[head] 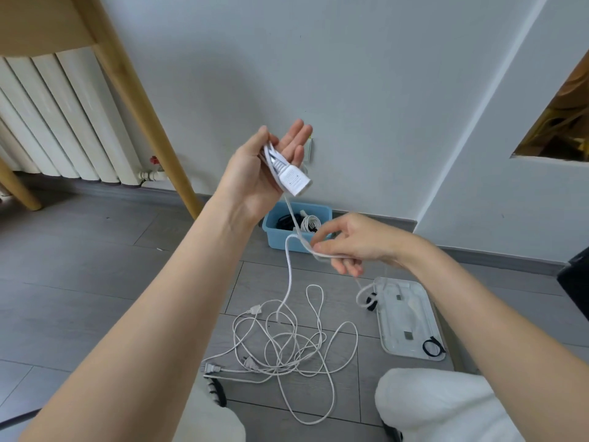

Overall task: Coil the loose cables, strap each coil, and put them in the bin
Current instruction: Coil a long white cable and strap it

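The left hand point(274, 157) loosely cradles the white cable point(289, 282) near its plug end; the right hand point(344, 244) pinches a loop. Light, limp cord, probably tangle-prone; the rest trails onto the floor point(95, 282).

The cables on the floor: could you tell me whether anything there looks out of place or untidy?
Yes: the white cables lie in a loose tangle on the floor, loops crossing each other, uncoiled and unstrapped.

My white cable point(289, 275) trails over the grey floor point(95, 269); the bin point(280, 240) is light blue, the straps point(433, 346) black, my trousers point(446, 406) white.
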`<state>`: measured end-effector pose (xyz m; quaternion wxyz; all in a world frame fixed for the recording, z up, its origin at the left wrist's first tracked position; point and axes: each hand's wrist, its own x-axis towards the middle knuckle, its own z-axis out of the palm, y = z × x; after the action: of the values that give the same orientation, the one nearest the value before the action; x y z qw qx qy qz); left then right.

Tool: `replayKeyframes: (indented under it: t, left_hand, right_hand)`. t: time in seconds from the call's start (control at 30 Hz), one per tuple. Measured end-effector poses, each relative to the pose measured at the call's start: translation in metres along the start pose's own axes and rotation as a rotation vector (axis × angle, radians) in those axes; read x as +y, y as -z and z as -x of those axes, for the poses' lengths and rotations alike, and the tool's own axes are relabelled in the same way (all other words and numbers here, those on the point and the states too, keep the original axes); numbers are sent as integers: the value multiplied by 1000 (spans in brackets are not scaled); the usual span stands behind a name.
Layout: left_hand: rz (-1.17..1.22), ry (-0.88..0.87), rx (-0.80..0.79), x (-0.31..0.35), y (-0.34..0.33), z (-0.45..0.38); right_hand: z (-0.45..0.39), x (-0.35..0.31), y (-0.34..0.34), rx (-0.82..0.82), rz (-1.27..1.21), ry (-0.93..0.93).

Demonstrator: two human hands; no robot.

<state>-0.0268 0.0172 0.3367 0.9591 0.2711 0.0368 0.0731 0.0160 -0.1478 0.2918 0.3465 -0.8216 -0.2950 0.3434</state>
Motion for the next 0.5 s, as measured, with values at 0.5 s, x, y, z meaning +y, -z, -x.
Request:
replayKeyframes:
  t: [0.5]
  left_hand:
    - [-271,387,-178,-25,-21,11]
  right_hand:
    - [-18,-2,-17,115,-381,-103]
